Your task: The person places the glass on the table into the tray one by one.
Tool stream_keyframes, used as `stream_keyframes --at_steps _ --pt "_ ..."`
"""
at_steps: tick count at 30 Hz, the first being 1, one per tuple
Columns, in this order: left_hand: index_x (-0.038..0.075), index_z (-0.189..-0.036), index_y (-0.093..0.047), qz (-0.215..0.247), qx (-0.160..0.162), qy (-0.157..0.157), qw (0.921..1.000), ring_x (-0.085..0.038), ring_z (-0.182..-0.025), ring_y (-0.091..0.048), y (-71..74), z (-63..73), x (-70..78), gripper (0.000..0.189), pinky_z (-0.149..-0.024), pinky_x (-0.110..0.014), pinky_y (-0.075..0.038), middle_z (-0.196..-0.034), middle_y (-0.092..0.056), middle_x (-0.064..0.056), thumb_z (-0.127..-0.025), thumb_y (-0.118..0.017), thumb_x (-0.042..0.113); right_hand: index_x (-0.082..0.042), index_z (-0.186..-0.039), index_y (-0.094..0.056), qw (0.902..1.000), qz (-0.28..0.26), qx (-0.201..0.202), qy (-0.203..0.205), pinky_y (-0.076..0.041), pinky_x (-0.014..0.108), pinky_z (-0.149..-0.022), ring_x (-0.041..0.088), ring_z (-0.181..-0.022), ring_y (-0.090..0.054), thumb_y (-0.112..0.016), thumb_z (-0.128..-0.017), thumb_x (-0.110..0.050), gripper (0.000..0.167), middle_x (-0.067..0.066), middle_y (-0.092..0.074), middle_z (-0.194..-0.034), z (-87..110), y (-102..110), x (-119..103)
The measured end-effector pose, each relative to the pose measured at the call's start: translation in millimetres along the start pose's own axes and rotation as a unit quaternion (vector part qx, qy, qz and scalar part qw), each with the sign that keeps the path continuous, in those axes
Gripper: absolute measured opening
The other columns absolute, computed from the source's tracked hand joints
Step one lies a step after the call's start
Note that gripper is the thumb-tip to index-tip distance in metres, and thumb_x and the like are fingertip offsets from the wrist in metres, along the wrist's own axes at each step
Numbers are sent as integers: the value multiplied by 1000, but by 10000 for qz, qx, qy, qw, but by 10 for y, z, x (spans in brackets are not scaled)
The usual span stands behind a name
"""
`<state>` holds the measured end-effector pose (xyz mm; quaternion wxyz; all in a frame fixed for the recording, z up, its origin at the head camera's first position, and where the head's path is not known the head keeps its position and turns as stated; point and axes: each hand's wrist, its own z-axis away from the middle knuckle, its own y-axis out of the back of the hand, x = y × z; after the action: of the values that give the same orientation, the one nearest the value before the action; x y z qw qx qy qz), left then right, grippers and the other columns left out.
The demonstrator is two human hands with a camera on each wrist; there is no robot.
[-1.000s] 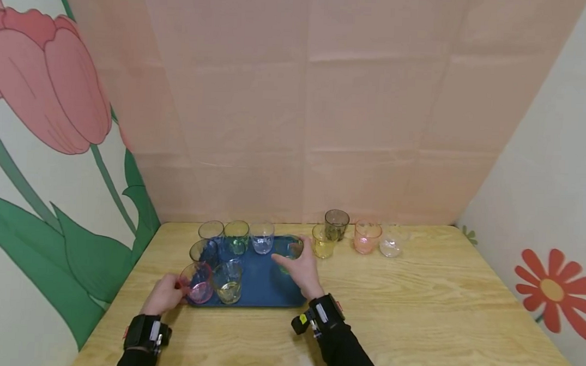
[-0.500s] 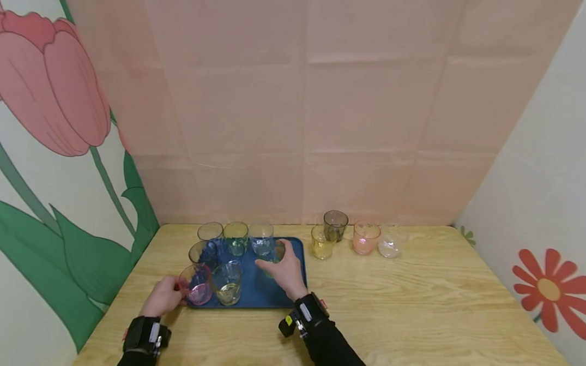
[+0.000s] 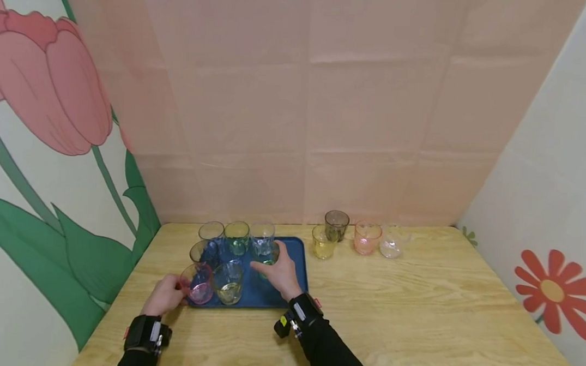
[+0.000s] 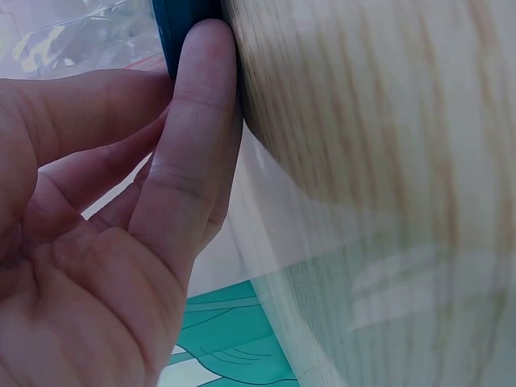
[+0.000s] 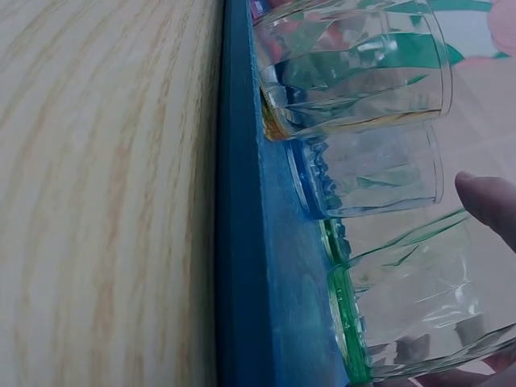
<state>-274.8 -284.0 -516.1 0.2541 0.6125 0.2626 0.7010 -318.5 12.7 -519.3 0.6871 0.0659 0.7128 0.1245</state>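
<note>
My right hand (image 3: pixel 281 273) grips a clear, green-based glass (image 5: pixel 407 302) from its sides, over the blue tray (image 3: pixel 273 297). In the right wrist view the thumb (image 5: pixel 492 201) lies near its rim, fingers behind it at the bottom. The glass is upright, its base at or close to the tray surface. Beside it stands a blue-tinted glass (image 3: pixel 262 235). At the tray's front left corner my left hand (image 3: pixel 163 296) pinches the tray's edge between thumb and fingers, close to a pink glass (image 3: pixel 198 283). An amber-based glass (image 3: pixel 227 285) stands right of the pink one.
Several more glasses, among them a green-yellow one (image 3: pixel 236 236) and a dark one (image 3: pixel 204 253), fill the tray's left part. Right of the tray stand a yellow glass (image 3: pixel 323 244), a grey glass (image 3: pixel 337 226), a pink glass (image 3: pixel 367 239) and a clear one (image 3: pixel 391 243).
My right hand has carried the green-based glass leftward over the tray, from its right edge to beside the blue-tinted glass. The left hand has stayed at the corner.
</note>
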Motion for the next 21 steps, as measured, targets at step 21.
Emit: stream_keyframes --at_steps 21 --pt "-8 -98 -64 44 -22 17 10000 -20 -72 -61 4 11 18 8 -64 -35 -56 -86 -63 -11 -92 -59 -10 -2 -155 -26 9998 163 65 111 -47 48 -102 43 -134 -47 -79 -89 -30 89 24 -43 -151 -34 -155 19"
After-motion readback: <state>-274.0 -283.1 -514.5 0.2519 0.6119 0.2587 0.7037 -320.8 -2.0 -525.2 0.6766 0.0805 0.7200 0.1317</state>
